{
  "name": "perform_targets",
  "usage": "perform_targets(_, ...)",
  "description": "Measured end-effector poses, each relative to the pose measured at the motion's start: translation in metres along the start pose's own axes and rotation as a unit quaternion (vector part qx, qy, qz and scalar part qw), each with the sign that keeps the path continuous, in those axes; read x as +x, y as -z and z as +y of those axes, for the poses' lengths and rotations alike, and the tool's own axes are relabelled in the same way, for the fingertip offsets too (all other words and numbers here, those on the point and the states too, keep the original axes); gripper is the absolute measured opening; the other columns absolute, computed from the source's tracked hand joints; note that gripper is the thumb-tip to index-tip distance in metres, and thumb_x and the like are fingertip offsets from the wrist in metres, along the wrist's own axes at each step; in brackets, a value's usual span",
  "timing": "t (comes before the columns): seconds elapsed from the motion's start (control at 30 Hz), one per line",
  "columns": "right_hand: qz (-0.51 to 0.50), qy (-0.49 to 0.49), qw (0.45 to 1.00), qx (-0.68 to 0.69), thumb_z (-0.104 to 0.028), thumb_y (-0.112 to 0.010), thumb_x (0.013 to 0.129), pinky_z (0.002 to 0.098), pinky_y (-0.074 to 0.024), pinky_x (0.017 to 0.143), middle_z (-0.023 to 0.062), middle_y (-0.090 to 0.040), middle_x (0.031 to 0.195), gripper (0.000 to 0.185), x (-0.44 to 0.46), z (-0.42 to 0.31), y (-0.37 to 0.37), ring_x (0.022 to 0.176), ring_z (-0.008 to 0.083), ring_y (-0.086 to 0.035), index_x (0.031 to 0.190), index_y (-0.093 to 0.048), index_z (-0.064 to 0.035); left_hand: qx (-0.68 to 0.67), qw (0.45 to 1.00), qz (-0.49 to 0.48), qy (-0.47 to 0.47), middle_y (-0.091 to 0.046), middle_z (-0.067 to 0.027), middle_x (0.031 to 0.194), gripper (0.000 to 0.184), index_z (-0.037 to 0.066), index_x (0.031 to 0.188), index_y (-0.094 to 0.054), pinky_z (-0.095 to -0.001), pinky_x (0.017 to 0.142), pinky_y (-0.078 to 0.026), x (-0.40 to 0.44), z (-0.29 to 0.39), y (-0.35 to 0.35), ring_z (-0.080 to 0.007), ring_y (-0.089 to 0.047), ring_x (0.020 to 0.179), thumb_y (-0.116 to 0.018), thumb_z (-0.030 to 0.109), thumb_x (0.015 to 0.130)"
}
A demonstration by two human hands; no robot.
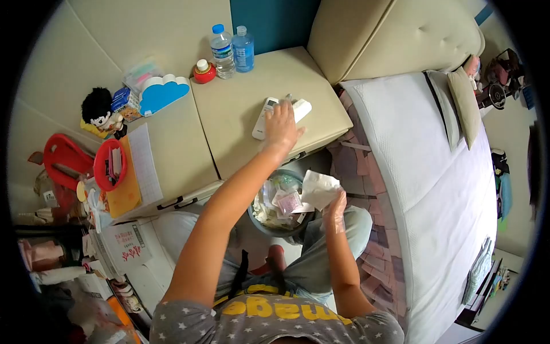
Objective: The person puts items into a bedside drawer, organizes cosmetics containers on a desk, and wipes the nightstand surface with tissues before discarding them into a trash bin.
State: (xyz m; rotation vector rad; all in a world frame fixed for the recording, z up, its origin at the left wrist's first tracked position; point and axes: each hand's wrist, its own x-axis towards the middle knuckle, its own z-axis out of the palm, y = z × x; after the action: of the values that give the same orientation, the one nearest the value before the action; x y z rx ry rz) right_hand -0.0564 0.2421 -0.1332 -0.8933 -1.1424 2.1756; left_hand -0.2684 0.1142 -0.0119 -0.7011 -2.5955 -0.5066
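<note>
My left hand [282,131], in a clear plastic glove, reaches over the cream cabinet top [229,120]. Its fingers stretch out between a white remote control [259,127] and a second white object [302,109]; a small grey item [289,97] shows by the fingertips. Whether the fingers touch these things I cannot tell. At the right, my gloved right hand [334,211] is closed on the edge of a creased white sheet [319,188], paper or tissue. That sheet is beside and partly above a round trash bin [274,232] filled with wrappers and crumpled paper, standing between my knees.
At the cabinet's back stand a water bottle [222,53], a blue bottle [243,50] and a red jar [204,71]. Leftward are a cloud-shaped box [163,96], a doll [103,114] and a red basket [102,166]. A bed [424,189] borders the right side.
</note>
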Motion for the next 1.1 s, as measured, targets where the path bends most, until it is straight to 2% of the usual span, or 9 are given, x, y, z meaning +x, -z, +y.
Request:
perform_targets(0.03,0.020,0.012,1.000,0.000,-0.033,-0.042,0.086,0.0366,-0.0460,0.077,0.0107,-0.054,0.097,0.035,-0.002,-0.013,-0.014,0.088,0.0233,-0.055,0.101,-0.050,-0.0022,-0.029,0.997,0.062,-0.020,-0.050,-0.0140,0.108,0.055,0.002,0.116,-0.047,-0.0428,0.086,-0.035,-0.021,0.001,0.017,-0.0268,-0.043,0.103,-0.060,0.037,0.077)
perform_targets(0.17,0.037,-0.162,0.981,0.102,-0.033,-0.041,0.084,0.0398,-0.0435,0.085,0.0101,-0.053,0.105,0.038,0.061,0.010,0.017,0.097,0.0272,-0.053,0.107,-0.048,-0.0040,-0.149,0.987,-0.044,-0.028,-0.051,-0.0156,0.104,0.039,0.003,0.112,-0.049,-0.0417,0.081,-0.038,-0.145,-0.027,0.047,-0.0315,-0.049,0.090,-0.057,0.023,0.079)
perform_targets(0.27,0.112,-0.181,0.976,0.053,-0.038,-0.040,0.083,0.0408,-0.0368,0.094,0.0113,-0.049,0.118,0.049,0.081,0.035,0.028,0.110,0.0291,-0.047,0.117,-0.045,-0.0030,-0.150,0.977,-0.130,0.079,-0.053,-0.0152,0.100,0.044,0.002,0.110,-0.049,-0.0431,0.077,-0.040,-0.232,-0.057,-0.007,-0.0312,-0.052,0.088,-0.060,0.023,0.073)
perform_targets(0.37,0.136,-0.207,0.967,0.064,-0.039,-0.035,0.085,0.0428,-0.0403,0.090,0.0113,-0.052,0.118,0.051,0.095,0.062,0.042,0.109,0.0285,-0.050,0.118,-0.045,-0.0028,-0.067,0.932,-0.183,0.307,-0.052,-0.0184,0.112,0.054,0.002,0.120,-0.044,-0.0420,0.088,-0.039,-0.277,-0.072,-0.063,-0.0347,-0.050,0.102,-0.061,0.025,0.074)
perform_targets(0.43,0.158,-0.213,0.964,0.034,-0.040,-0.034,0.085,0.0423,-0.0405,0.090,0.0109,-0.052,0.119,0.051,0.101,0.085,0.054,0.108,0.0283,-0.050,0.119,-0.045,-0.0041,-0.289,0.727,-0.276,0.559,-0.041,-0.0199,0.130,0.057,0.002,0.128,-0.038,-0.0396,0.094,-0.038,-0.287,-0.071,-0.091,-0.0332,-0.042,0.118,-0.058,0.024,0.079)
perform_targets(0.7,0.137,-0.278,0.948,-0.071,-0.039,-0.037,0.085,0.0407,-0.0416,0.088,0.0101,-0.052,0.118,0.045,0.085,0.090,0.050,0.105,0.0273,-0.052,0.116,-0.048,-0.0089,-0.331,0.705,-0.345,0.524,-0.034,-0.0203,0.136,0.072,0.001,0.134,-0.028,-0.0373,0.098,-0.035,-0.325,-0.112,-0.131,-0.0327,-0.038,0.122,-0.065,0.023,0.077)
perform_targets(0.77,-0.043,-0.333,0.941,-0.045,-0.045,-0.033,0.086,0.0371,-0.0362,0.096,0.0089,-0.046,0.127,0.054,0.083,0.106,0.061,0.115,0.0257,-0.045,0.124,-0.044,-0.0075,-0.317,0.694,-0.362,0.536,-0.036,-0.0208,0.134,0.065,0.002,0.133,-0.031,-0.0385,0.096,-0.037,-0.321,-0.124,-0.095,-0.0330,-0.041,0.119,-0.063,0.018,0.079)
perform_targets(0.9,0.015,-0.308,0.938,-0.158,-0.038,-0.036,0.086,0.0376,-0.0409,0.092,0.0121,-0.053,0.116,0.047,0.034,0.116,0.007,0.106,0.0274,-0.052,0.116,-0.048,-0.0044,-0.355,0.601,-0.319,0.641,-0.037,-0.0216,0.132,0.061,-0.002,0.130,-0.034,-0.0379,0.091,-0.040,-0.350,-0.167,-0.065,-0.0324,-0.041,0.119,-0.063,0.010,0.077)
perform_targets(1.1,-0.208,-0.341,0.913,-0.082,-0.031,-0.040,0.083,0.0393,-0.0465,0.084,0.0156,-0.060,0.098,0.041,-0.025,0.114,-0.063,0.091,0.0288,-0.059,0.104,-0.053,0.0024,-0.323,0.598,-0.347,0.646,-0.044,-0.0214,0.125,0.054,-0.002,0.127,-0.038,-0.0424,0.088,-0.039,-0.403,-0.239,-0.055,-0.0327,-0.046,0.110,-0.061,0.012,0.080)
